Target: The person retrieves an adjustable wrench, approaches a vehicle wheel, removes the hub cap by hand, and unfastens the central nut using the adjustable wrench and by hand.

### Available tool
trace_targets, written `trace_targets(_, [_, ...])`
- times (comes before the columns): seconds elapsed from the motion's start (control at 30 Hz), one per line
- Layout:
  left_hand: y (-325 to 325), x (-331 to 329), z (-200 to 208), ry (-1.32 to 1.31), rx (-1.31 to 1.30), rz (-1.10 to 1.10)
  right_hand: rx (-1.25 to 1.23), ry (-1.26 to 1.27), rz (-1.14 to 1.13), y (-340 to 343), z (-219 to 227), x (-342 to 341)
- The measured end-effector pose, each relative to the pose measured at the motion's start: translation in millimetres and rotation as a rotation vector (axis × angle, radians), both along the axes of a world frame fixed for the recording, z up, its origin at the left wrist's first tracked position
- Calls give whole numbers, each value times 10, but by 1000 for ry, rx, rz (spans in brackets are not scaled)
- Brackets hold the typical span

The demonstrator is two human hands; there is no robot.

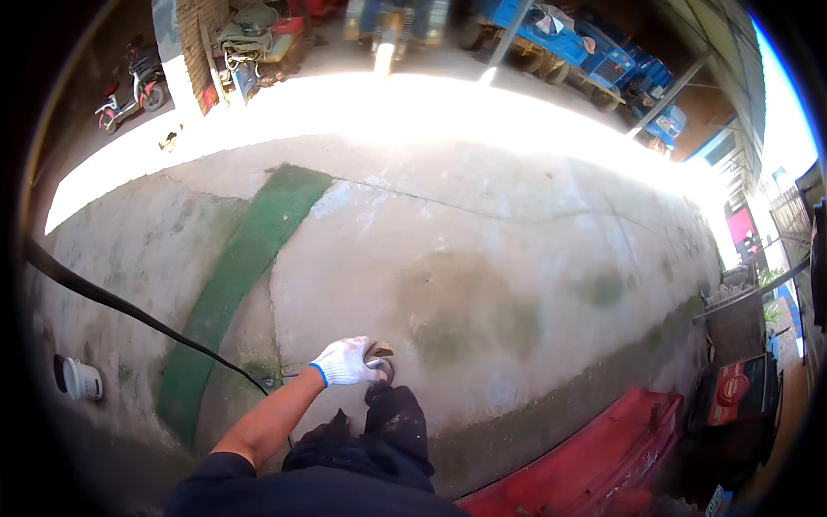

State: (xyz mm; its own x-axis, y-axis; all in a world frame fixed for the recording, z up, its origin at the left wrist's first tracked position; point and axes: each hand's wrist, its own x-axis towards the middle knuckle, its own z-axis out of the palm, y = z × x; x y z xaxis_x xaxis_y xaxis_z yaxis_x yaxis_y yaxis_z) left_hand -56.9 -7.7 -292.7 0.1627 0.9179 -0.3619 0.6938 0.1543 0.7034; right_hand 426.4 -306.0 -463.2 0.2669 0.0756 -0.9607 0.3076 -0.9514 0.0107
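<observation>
My left hand (343, 362), in a white knitted glove with a blue cuff, reaches forward from the lower left. Its fingers curl around a small tan-brown thing (379, 350), whose kind I cannot make out. Just under the fingers shows part of a shoe (386, 372), below it my dark trouser leg (398, 422) with pale smudges. The hand is over the concrete floor (345, 267), in front of my body. My right hand does not appear in the picture.
A black cable (142, 315) crosses on the left, over a green strip (241, 246). Beyond it stands a white bucket (83, 380). A red metal panel (586, 452) lies at lower right. Farther off are a scooter (133, 93), blue vehicles (603, 65) and a post (508, 43).
</observation>
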Motion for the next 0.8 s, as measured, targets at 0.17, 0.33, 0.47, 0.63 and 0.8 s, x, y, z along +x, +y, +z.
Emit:
trace_targets(0.17, [1734,-435,-712,99,-195,150,-45,122,56,2037,-309,-451])
trace_targets(0.33, [2913,-1140,-1339,99,-313,489,510,96,72,5067,-196,-647])
trace_targets(0.47, [3572,-1623,-1578,-274,-426,1001,871,125,61,7815,555,-979])
trace_targets(0.63, [4590,-2203,-2105,-440,-483,1333,989,71,146,9916,682,-1135])
trace_targets(0.8, [6277,-2305,-2127,-405,-380,1527,528,15,-56,10364,-40,-911])
